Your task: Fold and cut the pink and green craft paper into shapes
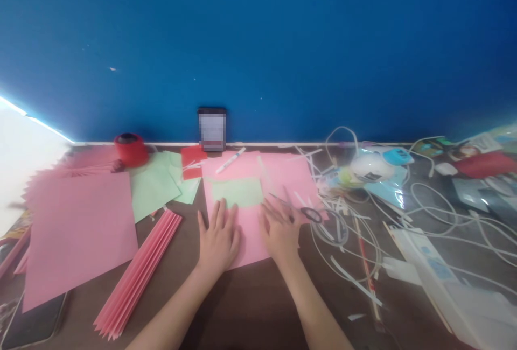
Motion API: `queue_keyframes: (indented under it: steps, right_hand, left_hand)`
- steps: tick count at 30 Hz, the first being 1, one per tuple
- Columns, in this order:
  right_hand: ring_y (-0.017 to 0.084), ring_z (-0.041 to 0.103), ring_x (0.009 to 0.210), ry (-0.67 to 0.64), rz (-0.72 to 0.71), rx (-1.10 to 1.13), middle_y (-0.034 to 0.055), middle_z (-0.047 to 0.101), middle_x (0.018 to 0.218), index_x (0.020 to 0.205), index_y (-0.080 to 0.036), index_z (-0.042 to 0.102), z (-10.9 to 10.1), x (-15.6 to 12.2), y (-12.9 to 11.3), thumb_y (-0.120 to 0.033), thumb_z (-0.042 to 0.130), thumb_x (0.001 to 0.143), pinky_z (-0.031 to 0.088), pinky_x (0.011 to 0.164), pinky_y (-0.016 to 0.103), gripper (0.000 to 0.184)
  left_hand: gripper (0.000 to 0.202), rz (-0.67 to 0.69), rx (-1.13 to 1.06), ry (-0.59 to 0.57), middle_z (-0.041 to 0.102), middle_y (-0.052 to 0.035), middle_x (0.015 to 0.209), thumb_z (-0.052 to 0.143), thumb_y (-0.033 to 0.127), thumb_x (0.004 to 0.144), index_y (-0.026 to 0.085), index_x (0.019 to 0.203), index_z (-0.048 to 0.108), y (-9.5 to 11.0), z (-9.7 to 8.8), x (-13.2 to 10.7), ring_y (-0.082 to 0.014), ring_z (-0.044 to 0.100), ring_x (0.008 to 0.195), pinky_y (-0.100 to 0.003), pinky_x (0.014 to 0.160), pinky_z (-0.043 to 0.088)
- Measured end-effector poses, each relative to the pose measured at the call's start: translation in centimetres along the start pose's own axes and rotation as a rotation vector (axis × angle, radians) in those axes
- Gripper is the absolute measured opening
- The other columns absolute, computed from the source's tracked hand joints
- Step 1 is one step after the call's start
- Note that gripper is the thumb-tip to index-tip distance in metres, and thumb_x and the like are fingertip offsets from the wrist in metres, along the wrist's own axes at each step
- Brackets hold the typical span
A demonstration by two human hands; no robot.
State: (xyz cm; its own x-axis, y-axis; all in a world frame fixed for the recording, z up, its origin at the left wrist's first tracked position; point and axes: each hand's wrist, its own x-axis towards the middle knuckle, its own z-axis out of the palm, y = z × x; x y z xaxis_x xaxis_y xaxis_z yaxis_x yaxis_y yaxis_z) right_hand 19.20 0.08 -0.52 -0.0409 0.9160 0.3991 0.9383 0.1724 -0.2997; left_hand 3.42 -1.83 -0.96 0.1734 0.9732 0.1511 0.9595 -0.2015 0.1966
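Observation:
My left hand lies flat with fingers stretched out on the left edge of a pink sheet of paper on the brown table. My right hand rests flat on the same sheet's right side, fingers spread. A light green piece of paper lies on the pink sheet just beyond my fingertips. A pair of scissors with black handles lies right beside my right hand. A white pen rests at the sheet's far edge.
A large pink sheet and a pleated pink paper fan lie at the left, green sheets behind them. A red tape roll and a phone stand by the blue wall. White cables and paper strips clutter the right.

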Motion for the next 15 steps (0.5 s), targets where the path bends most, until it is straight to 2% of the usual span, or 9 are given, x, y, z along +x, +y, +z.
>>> queue_keyframes:
  steps: [3,6,10,12,15]
  right_hand:
    - [0.027,0.052,0.108,0.016,0.009,-0.022,0.0071,0.067,0.103,0.097,-0.019,0.066,-0.1,0.1,0.3,-0.026,0.044,0.086,0.022,0.097,0.049,0.025]
    - [0.026,0.051,0.11,0.002,-0.027,-0.021,0.0084,0.062,0.112,0.105,-0.018,0.062,0.1,0.1,-0.2,-0.026,0.043,0.086,0.02,0.1,0.049,0.028]
    - [0.022,0.047,0.116,-0.126,-0.172,0.079,0.0066,0.058,0.119,0.113,-0.018,0.057,0.5,-0.1,-1.1,-0.024,0.04,0.087,0.019,0.104,0.044,0.032]
    - [0.021,0.048,0.115,-0.157,-0.162,0.11,0.0055,0.059,0.118,0.111,-0.019,0.059,0.7,-0.1,-1.4,-0.023,0.039,0.087,0.018,0.105,0.044,0.031]
    - [0.02,0.05,0.114,-0.138,-0.113,0.127,0.005,0.06,0.116,0.108,-0.02,0.061,0.8,-0.1,-1.5,-0.022,0.039,0.087,0.015,0.106,0.046,0.03]
  left_hand:
    - [0.051,0.002,0.009,0.002,0.026,-0.0104,0.143,0.037,0.026,0.084,0.024,0.135,0.033,0.0,0.0,0.0,-0.0263,0.022,0.132,-0.06,0.103,0.002]
    - [0.05,0.011,0.007,0.003,0.026,-0.0109,0.143,0.038,0.026,0.084,0.024,0.134,0.033,0.0,0.0,0.0,-0.0268,0.021,0.132,-0.06,0.102,0.002]
    - [0.05,0.007,0.006,0.001,0.026,-0.0099,0.143,0.038,0.026,0.084,0.026,0.133,0.034,-0.1,0.2,-0.1,-0.0262,0.021,0.132,-0.06,0.103,0.001]
    - [0.052,-0.021,0.015,0.018,0.027,-0.0118,0.143,0.037,0.029,0.083,0.02,0.135,0.033,0.0,0.4,-0.1,-0.0273,0.019,0.133,-0.059,0.103,0.001]
    - [0.059,-0.094,0.03,0.06,0.025,-0.0175,0.142,0.037,0.033,0.083,0.007,0.135,0.029,0.1,0.8,-0.2,-0.0312,0.014,0.133,-0.058,0.104,0.001]
